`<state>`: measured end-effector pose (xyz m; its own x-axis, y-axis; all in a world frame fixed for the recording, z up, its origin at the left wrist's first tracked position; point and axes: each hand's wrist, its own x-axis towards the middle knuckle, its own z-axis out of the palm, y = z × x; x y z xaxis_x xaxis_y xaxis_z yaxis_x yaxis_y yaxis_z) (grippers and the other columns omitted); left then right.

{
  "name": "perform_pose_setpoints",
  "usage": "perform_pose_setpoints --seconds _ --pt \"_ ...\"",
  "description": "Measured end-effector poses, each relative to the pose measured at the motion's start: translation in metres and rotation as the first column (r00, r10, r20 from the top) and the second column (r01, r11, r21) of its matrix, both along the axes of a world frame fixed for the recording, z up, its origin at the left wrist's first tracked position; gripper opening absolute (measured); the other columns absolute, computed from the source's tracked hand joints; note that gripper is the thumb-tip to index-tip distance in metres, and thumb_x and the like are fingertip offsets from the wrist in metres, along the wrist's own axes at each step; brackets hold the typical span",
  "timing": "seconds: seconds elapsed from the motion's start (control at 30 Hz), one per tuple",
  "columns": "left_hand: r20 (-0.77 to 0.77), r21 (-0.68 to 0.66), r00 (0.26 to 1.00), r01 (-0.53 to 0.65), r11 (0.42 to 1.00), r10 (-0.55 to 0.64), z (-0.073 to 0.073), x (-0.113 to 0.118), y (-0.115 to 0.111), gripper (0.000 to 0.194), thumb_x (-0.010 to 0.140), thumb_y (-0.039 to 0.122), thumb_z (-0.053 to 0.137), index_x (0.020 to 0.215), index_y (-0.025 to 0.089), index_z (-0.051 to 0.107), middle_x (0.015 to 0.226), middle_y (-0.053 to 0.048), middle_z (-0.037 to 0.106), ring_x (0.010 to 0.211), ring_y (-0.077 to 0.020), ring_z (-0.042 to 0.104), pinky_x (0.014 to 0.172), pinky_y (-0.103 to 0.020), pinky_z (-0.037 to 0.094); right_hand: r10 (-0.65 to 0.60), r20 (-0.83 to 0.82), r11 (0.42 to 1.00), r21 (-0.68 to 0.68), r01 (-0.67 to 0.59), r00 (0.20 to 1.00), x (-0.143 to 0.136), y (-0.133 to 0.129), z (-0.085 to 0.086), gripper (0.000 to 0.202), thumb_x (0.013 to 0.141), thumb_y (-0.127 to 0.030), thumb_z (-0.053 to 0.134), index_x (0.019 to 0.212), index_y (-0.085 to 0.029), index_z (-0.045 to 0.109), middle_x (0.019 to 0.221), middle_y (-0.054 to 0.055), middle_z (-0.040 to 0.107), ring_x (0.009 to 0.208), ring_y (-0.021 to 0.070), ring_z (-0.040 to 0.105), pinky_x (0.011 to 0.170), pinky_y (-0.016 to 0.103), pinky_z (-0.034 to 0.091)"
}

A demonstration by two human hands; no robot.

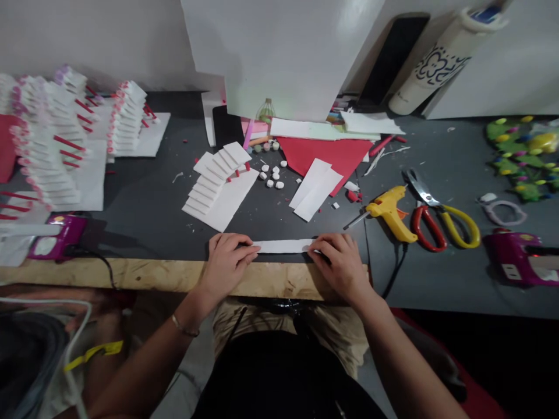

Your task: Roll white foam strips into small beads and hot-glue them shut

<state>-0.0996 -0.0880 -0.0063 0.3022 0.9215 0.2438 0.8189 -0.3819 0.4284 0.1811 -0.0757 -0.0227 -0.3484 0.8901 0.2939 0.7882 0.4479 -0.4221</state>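
Note:
A narrow white paper strip [283, 247] lies along the front of the dark table, stretched between both hands. My left hand [227, 256] pinches its left end between thumb and fingers. At the other end, my right hand [338, 259] has its fingers closed on the strip in the same way. Just beyond are two wider white paper pieces [315, 189], partly on a red sheet [327, 152]. Left of these stands a small staircase of folded white paper [213, 180] with red sticks, on a white base. Small white lumps [271, 176] are scattered beside it.
To the right lie a yellow glue gun [390, 213] and scissors [430, 203] with red and yellow handles. Purple power boxes [61, 235] sit at both sides. More paper staircases [48, 139] fill the far left. A white bottle [441, 61] leans at the back. Another person sits at left.

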Motion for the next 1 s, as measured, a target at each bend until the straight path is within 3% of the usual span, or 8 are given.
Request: perform_pose_setpoints --seconds 0.23,0.7,0.83,0.93,1.0 --pt "0.055 -0.044 0.992 -0.114 0.993 0.116 0.0016 0.0007 0.0015 0.015 0.09 0.031 0.065 0.079 0.027 0.074 0.094 0.0 0.071 0.094 -0.0199 0.061 0.093 -0.045 0.039 -0.056 -0.066 0.998 -0.028 0.054 0.996 0.0025 0.002 -0.0038 0.017 0.094 -0.03 0.056 0.087 -0.022 0.069 0.107 0.01 0.064 0.096 0.0248 0.055 0.084 0.042 0.043" --pt "0.006 -0.07 0.982 -0.189 0.979 0.19 0.0025 0.0055 0.0039 0.02 0.088 0.027 0.066 0.069 0.02 0.063 0.094 -0.003 0.067 0.096 -0.0214 0.058 0.095 -0.045 0.039 -0.118 -0.1 0.993 -0.02 0.116 0.988 0.0003 0.0051 -0.0049 0.018 0.091 -0.031 0.06 0.076 -0.022 0.065 0.1 0.01 0.062 0.093 0.0256 0.053 0.087 0.045 0.044" --pt "-0.036 -0.069 0.987 -0.161 0.985 0.158 0.0061 0.0074 0.0058 0.02 0.087 0.026 0.067 0.069 0.02 0.06 0.095 -0.003 0.065 0.096 -0.0218 0.057 0.096 -0.046 0.037 -0.145 -0.116 0.989 -0.026 0.143 0.983 -0.0009 0.0073 -0.0036 0.017 0.088 -0.03 0.064 0.073 -0.022 0.062 0.099 0.01 0.062 0.094 0.0262 0.054 0.086 0.045 0.044" --pt "-0.056 -0.019 0.988 -0.142 0.99 0.141 0.0076 0.008 0.0055 0.013 0.087 0.022 0.065 0.075 0.021 0.061 0.096 -0.003 0.065 0.095 -0.0215 0.057 0.095 -0.045 0.037 -0.151 -0.12 0.989 -0.029 0.148 0.981 -0.0014 0.0086 -0.0027 0.009 0.088 -0.03 0.064 0.083 -0.022 0.063 0.102 0.01 0.062 0.095 0.0266 0.054 0.085 0.045 0.044" --pt "-0.094 0.036 0.993 -0.071 0.997 0.074 0.0077 0.0074 0.0047 0.009 0.089 0.017 0.061 0.082 0.022 0.065 0.097 -0.003 0.065 0.094 -0.021 0.057 0.095 -0.045 0.036 -0.11 -0.094 0.994 -0.003 0.11 0.99 -0.0013 0.0081 -0.0018 0.006 0.091 -0.028 0.061 0.088 -0.023 0.065 0.102 0.009 0.062 0.094 0.0256 0.054 0.084 0.042 0.044"
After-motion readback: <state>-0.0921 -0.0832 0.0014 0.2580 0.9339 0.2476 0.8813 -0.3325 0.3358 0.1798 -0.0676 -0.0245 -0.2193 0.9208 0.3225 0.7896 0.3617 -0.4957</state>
